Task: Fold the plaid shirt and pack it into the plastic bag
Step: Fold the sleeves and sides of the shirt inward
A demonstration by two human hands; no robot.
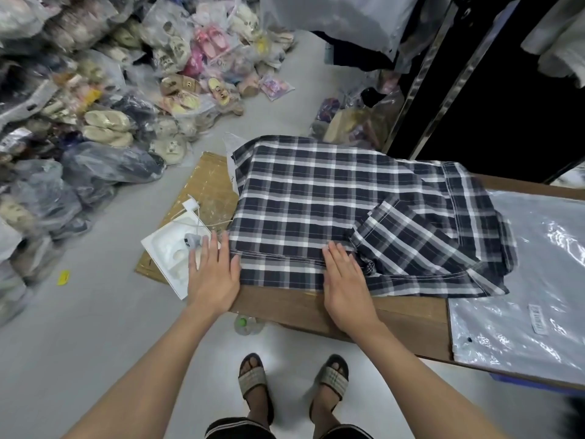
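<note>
The navy-and-white plaid shirt lies spread on a brown cardboard surface, with a sleeve folded over its right part. My left hand rests flat at the shirt's near left corner, fingers together. Flat on the shirt's near hem, about the middle, lies my right hand. Neither hand grips the cloth. A clear plastic bag with a barcode sticker lies flat to the right, partly under the shirt's right edge.
Heaps of bagged shoes and clothes fill the floor at left and back. A white foam tray with a cable sits on flat cardboard beside the shirt. A bottle lies under the near edge. My sandalled feet stand below.
</note>
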